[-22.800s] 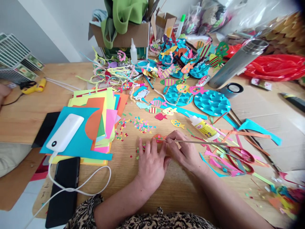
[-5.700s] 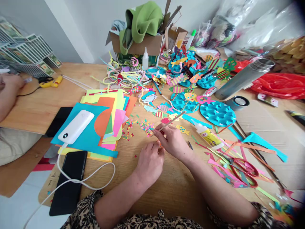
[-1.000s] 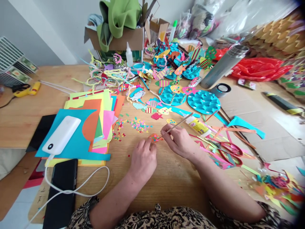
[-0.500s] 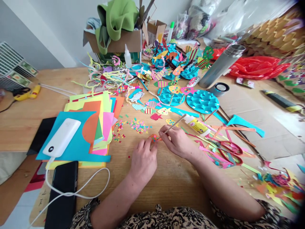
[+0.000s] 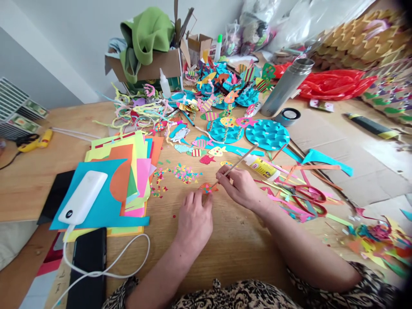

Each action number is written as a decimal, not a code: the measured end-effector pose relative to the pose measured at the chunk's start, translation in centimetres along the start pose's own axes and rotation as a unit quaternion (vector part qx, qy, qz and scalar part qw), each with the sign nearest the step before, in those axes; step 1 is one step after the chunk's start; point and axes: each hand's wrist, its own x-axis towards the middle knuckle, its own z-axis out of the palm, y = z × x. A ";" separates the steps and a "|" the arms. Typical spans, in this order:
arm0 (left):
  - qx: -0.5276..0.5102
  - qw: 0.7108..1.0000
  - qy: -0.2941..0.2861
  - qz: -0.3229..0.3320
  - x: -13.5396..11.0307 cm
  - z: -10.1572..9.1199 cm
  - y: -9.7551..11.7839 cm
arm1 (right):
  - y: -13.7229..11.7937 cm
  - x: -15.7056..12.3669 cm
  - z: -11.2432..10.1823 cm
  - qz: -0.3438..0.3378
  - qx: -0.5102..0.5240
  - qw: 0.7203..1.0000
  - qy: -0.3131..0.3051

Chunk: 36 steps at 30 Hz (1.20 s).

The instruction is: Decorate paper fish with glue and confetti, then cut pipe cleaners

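My table (image 5: pixel 234 257) fills the lower middle of the frame. At centre, my left hand (image 5: pixel 195 219) lies palm down, fingers slightly spread; just right, my right hand (image 5: pixel 240 188) pinches a thin stick (image 5: pixel 241 160). The stick slants down to the orange paper fish (image 5: pixel 204 186) at my left fingertips; contact is too small to tell. I seem to be placing paper bits (image 5: pixel 186 174) on it, which calls for a steady fish and a light tip.
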 end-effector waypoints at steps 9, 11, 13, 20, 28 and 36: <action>0.002 1.000 -0.017 -0.001 0.1 -0.1 0.1 | 0.0 -0.1 0.3 -0.010 -0.014 1.000 -0.017; 0.001 1.000 -0.020 -0.003 0.1 -0.1 0.1 | 0.0 -0.1 0.3 -0.015 -0.021 0.999 -0.019; 0.003 1.000 -0.020 -0.003 0.1 -0.1 0.1 | 0.1 -0.1 0.4 -0.021 -0.026 0.999 -0.022; 0.008 1.000 -0.018 -0.004 0.0 0.0 0.1 | 0.1 0.0 0.3 -0.010 -0.015 1.000 -0.018; 0.009 0.999 -0.033 -0.007 0.1 -0.1 0.2 | 0.2 -0.1 0.6 -0.024 -0.014 1.000 -0.011; -0.005 1.000 -0.027 -0.004 0.1 0.1 0.1 | 0.2 -0.1 0.7 -0.037 -0.007 0.999 0.006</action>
